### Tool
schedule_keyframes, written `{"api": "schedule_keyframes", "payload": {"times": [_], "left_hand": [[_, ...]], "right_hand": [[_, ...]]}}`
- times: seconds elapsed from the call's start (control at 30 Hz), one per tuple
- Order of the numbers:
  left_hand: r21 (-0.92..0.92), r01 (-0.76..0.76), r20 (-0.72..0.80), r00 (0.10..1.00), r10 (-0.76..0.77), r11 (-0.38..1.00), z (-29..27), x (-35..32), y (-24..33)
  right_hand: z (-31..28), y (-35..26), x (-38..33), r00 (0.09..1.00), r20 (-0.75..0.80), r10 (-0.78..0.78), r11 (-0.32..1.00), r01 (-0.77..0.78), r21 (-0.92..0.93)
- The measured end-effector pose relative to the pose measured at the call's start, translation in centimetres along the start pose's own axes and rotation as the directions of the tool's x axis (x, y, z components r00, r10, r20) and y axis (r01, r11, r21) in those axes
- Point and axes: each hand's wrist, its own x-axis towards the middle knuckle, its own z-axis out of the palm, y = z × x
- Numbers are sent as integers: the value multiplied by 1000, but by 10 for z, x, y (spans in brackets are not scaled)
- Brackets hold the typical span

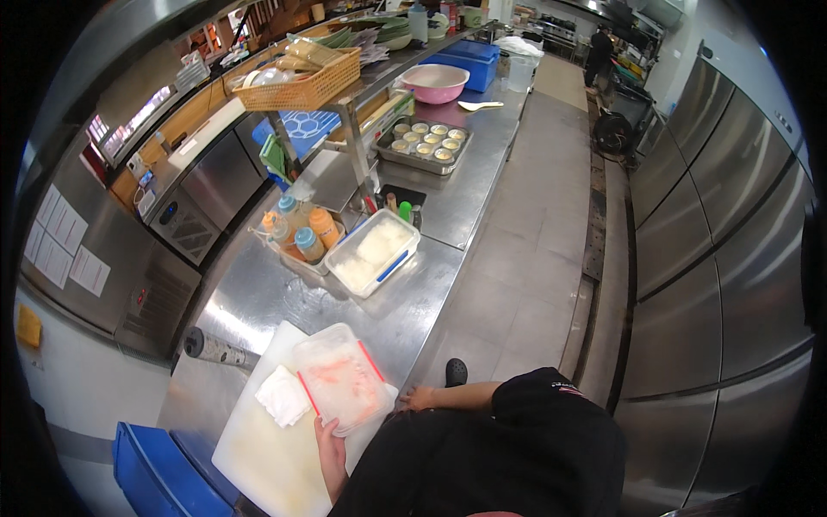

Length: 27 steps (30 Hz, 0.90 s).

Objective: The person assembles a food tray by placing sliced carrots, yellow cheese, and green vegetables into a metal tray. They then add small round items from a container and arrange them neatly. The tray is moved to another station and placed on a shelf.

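A clear lidded food container (343, 379) with red side clips, pinkish content showing through, is tilted over the white cutting board (258, 452). My left hand (331, 446) grips its near edge. My right hand (419, 398) is at the counter's edge, just right of the container, fingers apart and holding nothing I can see. A folded white cloth (283, 396) lies on the board at the container's left. Farther up the counter stands an uncovered clear container (372, 255) with a blue clip and whitish food inside.
Squeeze bottles (310, 244) crowd a small bin beside the uncovered container. Beyond are a metal tray (424, 145) of small cups and a pink bowl (435, 84). A wicker basket (301, 82) sits on the raised shelf. A blue bin (164, 470) stands below, left. Steel cabinets (724, 258) line the right.
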Motion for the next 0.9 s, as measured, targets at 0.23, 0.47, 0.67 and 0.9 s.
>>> {"api": "schedule_keyframes", "payload": {"times": [0.23, 0.47, 0.67, 0.9], "left_hand": [[-33, 92, 93, 992, -89, 995, 7, -10, -5], [-24, 158, 154, 976, -153, 987, -3, -23, -5], [-68, 147, 40, 989, -145, 987, 20, -48, -22], [284, 252, 11, 964, -266, 925, 53, -86, -14]], "right_hand": [[17, -10, 22, 858, 281, 430, 887, -343, -308], [33, 50, -17, 645, -25, 763, 638, -747, 189], [39, -1, 3, 918, 53, 393, 904, -396, 160], [41, -88, 45, 969, -72, 236, 963, -223, 154]]}}
